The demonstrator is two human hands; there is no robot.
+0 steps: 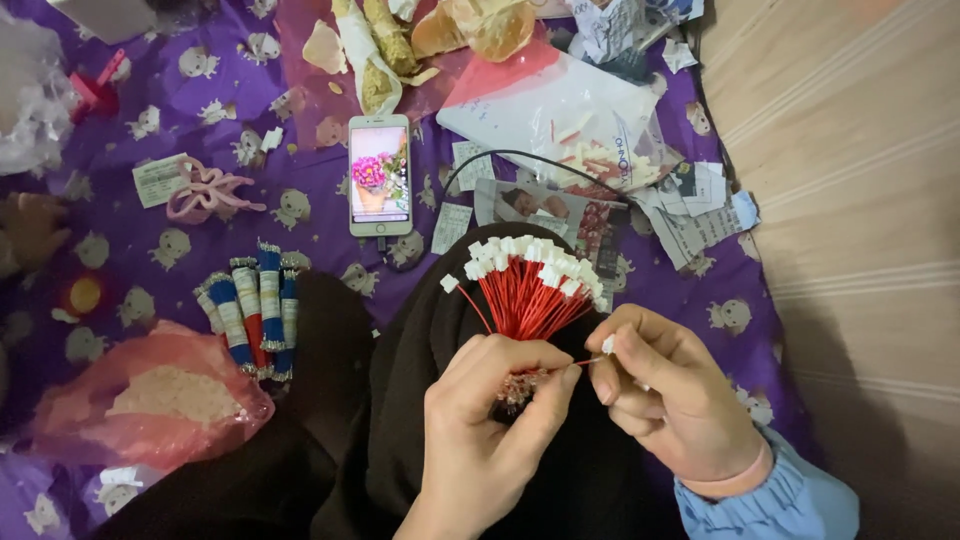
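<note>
My left hand (pixel 492 415) grips the base of a fanned bundle of red wires (pixel 530 295) tipped with small white connectors, held over my black-clad lap. My right hand (pixel 668 388) pinches the white tip of a single red wire (pixel 590 361) that runs sideways from the bundle's base to my fingers. The bundle's lower end is hidden inside my left fist.
A smartphone (pixel 379 174) with a lit screen lies ahead on the purple patterned cloth (pixel 150 130). Several blue, white and red wrapped rolls (pixel 250 305) lie to the left, beside a pink plastic bag (pixel 150 400). A clear bag of parts (pixel 570 115) and paper scraps lie ahead right. Wooden floor (pixel 860 200) lies at right.
</note>
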